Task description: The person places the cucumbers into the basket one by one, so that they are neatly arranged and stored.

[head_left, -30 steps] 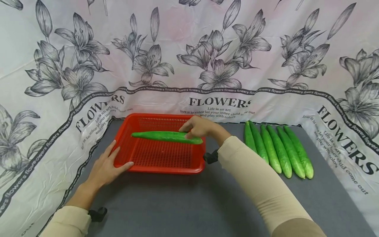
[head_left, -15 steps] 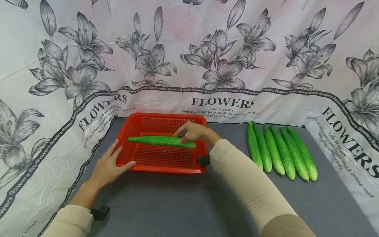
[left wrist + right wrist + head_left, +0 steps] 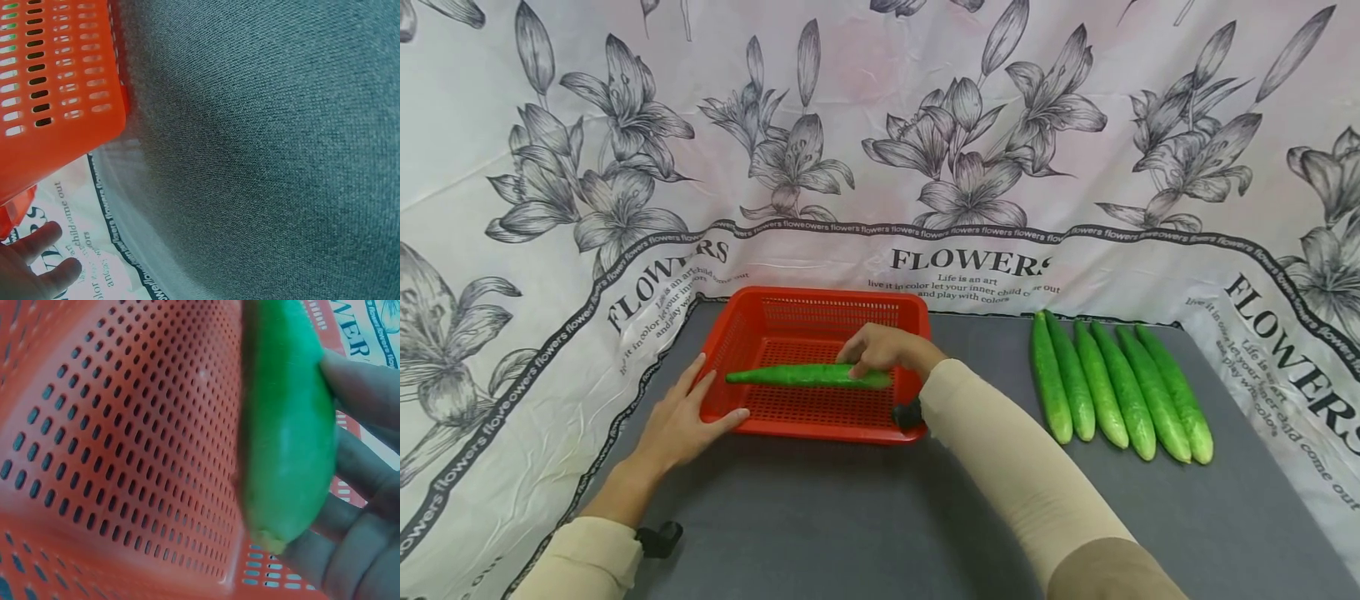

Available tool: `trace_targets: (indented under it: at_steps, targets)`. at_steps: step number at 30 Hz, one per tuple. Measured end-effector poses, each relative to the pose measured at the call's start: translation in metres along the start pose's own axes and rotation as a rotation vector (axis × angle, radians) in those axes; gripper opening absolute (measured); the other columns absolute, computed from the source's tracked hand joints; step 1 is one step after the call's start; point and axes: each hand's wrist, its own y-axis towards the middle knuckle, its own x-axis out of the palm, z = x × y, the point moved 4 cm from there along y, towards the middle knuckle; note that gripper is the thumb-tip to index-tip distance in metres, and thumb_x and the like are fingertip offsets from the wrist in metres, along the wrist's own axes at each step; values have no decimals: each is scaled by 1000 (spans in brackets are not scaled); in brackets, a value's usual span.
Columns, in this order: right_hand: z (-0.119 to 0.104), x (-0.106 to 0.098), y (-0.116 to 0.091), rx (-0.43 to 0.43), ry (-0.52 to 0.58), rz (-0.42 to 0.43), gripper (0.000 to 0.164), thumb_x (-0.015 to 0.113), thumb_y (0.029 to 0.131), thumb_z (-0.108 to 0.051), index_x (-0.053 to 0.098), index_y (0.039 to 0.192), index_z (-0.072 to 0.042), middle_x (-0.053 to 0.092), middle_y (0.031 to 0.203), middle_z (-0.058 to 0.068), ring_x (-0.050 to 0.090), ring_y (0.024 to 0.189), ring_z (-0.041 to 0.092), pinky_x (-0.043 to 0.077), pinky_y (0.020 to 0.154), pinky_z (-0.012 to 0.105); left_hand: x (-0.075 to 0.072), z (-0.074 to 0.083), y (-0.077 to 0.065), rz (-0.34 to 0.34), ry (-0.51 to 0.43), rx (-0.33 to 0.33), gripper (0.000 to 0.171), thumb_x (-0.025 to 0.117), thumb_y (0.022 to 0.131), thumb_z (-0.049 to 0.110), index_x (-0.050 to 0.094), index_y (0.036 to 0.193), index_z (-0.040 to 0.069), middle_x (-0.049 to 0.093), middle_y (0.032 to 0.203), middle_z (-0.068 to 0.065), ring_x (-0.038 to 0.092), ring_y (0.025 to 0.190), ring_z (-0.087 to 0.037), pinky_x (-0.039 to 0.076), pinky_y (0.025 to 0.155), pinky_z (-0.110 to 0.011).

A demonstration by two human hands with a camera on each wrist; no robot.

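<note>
right hand (image 3: 883, 348) pinches one cucumber (image 3: 790, 375) within the red basket (image 3: 827, 431)

from my distant seat, i see in the head view that the cucumber lies crosswise within the outline of the basket, which is plastic and full of small holes. the right hand pinches it near the blunt end, with thumb and fingers, and the narrow end points to the left wall of the basket. the right wrist view shows me this blunt end close, with the perforated floor behind it; whether the cucumber touches this floor, i cannot tell.

the left hand (image 3: 677, 425) has its fingers spread at the near left corner of the basket. the thumb reaches to the near rim, and the other fingers point along the left side. how firmly it touches, i cannot tell.

well apart, to the right of the basket, six other cucumbers (image 3: 1122, 392) lie side by side in a row on the grey table (image 3: 820, 517). behind the table hangs a white cloth (image 3: 820, 250) with printed lilies and the word "flowers". both arms wear cream sleeves (image 3: 1015, 467).
</note>
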Motion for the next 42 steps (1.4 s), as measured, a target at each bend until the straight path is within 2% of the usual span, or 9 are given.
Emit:
trace_targets:
  at_steps: [8, 14, 20, 28, 36, 42]
  targets:
    - [4, 8, 7, 57, -70, -87, 35, 71, 86, -5, 69, 121, -11, 64, 121, 5, 58, 110, 21, 51, 83, 35, 0, -1, 0, -35, -2, -20, 90, 61, 85, 59, 41, 142, -6, 21, 156, -16, 36, 125, -48, 30, 96, -66]
    - [7, 16, 8, 143, -30, -223, 33, 72, 86, -6, 70, 117, -15, 64, 114, 2, 62, 99, 20, 53, 79, 41, -1, -1, -1, -43, -3, -24, 88, 61, 85, 58, 41, 143, -6, 20, 156, -15, 37, 125, -48, 31, 94, -66]
    - [9, 23, 9, 191, 5, -301, 34, 71, 86, -5, 70, 116, -20, 63, 110, 1, 61, 100, 19, 52, 80, 46, -2, -1, 0, -36, -2, -17, 87, 61, 85, 58, 42, 142, -6, 20, 156, -15, 34, 128, -46, 31, 95, -66]
    - [12, 34, 12, 238, 26, -419, 33, 67, 87, -2, 71, 115, -20, 65, 110, 3, 61, 101, 23, 51, 81, 52, -1, -1, -2, -37, -2, -18, 88, 62, 85, 57, 41, 142, -5, 20, 156, -15, 34, 128, -46, 30, 94, -67]
    - [10, 33, 11, 237, -28, -418, 34, 70, 87, -10, 69, 119, -22, 63, 114, 0, 61, 101, 22, 53, 79, 49, -1, -1, -1, -46, -3, -28, 88, 61, 85, 58, 41, 143, -5, 20, 156, -15, 33, 129, -46, 29, 95, -67]
    - [1, 16, 0, 205, -24, -362, 41, 69, 88, -12, 64, 128, -17, 62, 120, 3, 60, 107, 27, 50, 82, 54, 0, -1, 0, -45, -1, -28, 88, 62, 85, 57, 41, 143, -5, 20, 156, -15, 33, 129, -46, 30, 95, -67]
